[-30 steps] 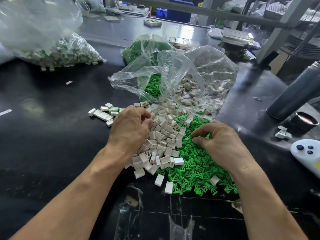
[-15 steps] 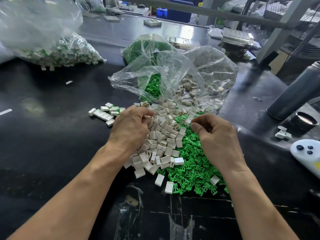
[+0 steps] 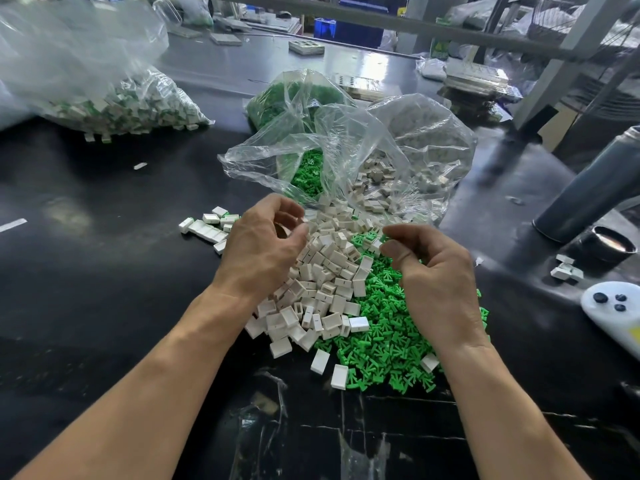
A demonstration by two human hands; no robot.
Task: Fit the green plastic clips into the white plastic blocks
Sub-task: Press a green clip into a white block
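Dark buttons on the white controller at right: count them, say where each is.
3: left button, upper right button, lower right button. The frame cuts off the controller; more may be hidden.

Bare black tabletop (image 3: 86, 278) lay open to the left. Ahead, blocked by slumped clear bags (image 3: 349, 150); centre heaped with white blocks (image 3: 329, 271) and green clips (image 3: 388, 337). To the right, hemmed by a grey cylinder (image 3: 588, 192), a dark cup (image 3: 607, 244) and a white controller (image 3: 614, 313).
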